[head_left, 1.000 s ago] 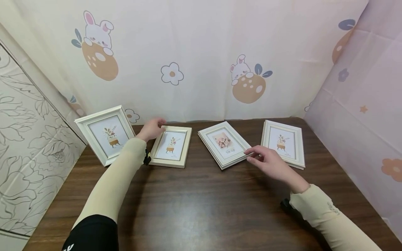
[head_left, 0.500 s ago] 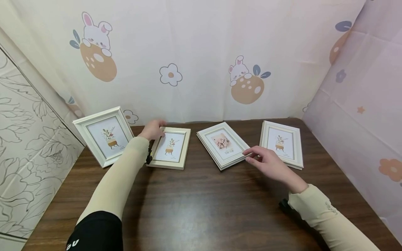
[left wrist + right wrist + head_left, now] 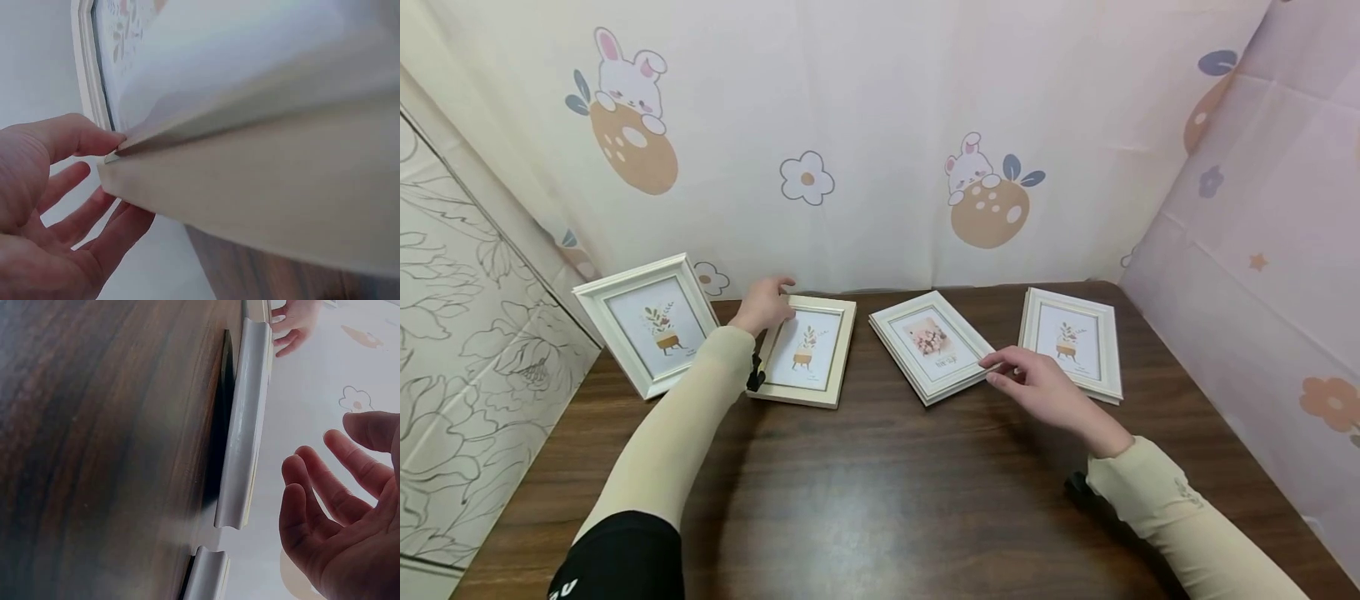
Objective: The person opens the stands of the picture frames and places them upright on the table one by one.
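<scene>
My left hand [image 3: 763, 307] grips a cream picture frame [image 3: 806, 353] with a potted-plant print, at its upper left corner. In the left wrist view, the thumb of that left hand [image 3: 56, 181] lies on the face of the picture frame [image 3: 244, 181] and the fingers reach behind it. The frame's far end tilts slightly up. My right hand [image 3: 1037, 383] hangs with loosely bent fingers at the lower right corner of a white picture frame [image 3: 943, 354] with a flower photo. The right wrist view shows nothing in the right hand [image 3: 350, 506].
Another white picture frame [image 3: 655, 329] stands propped up at the far left. At the right a further white picture frame [image 3: 1071, 342] lies on the brown wooden table [image 3: 865, 500]. A curtain [image 3: 880, 125] printed with rabbits and flowers closes off the back.
The far edge of the cream picture frame has risen a little along with my left hand. My right hand stays about where it was.
</scene>
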A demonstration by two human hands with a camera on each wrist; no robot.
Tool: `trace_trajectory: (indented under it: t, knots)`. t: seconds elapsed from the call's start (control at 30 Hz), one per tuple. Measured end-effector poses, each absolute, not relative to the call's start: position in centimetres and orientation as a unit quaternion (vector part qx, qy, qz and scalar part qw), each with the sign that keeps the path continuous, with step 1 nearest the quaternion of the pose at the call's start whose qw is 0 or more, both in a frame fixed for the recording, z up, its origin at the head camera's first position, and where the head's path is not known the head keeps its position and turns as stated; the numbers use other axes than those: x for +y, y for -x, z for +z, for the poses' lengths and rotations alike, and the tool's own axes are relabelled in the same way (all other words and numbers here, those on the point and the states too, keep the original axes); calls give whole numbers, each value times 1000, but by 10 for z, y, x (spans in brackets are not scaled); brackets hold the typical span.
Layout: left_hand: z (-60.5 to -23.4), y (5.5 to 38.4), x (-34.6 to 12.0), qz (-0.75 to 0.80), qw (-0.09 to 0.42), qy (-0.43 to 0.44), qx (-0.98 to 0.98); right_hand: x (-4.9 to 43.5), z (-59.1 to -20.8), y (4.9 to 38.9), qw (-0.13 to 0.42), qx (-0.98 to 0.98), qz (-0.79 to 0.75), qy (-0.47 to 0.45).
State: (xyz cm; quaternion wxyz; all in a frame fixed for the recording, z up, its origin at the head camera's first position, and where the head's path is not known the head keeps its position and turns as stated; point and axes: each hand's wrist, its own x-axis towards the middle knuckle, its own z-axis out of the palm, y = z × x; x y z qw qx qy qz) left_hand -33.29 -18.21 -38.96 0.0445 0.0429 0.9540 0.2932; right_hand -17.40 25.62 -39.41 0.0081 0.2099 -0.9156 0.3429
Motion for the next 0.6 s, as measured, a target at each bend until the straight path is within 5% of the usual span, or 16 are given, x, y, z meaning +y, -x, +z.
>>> trace_trajectory:
  t: [0.6]
  knots:
    - [-354, 297, -190, 427, 3, -33, 904, 250, -386, 178, 26, -908, 351, -228]
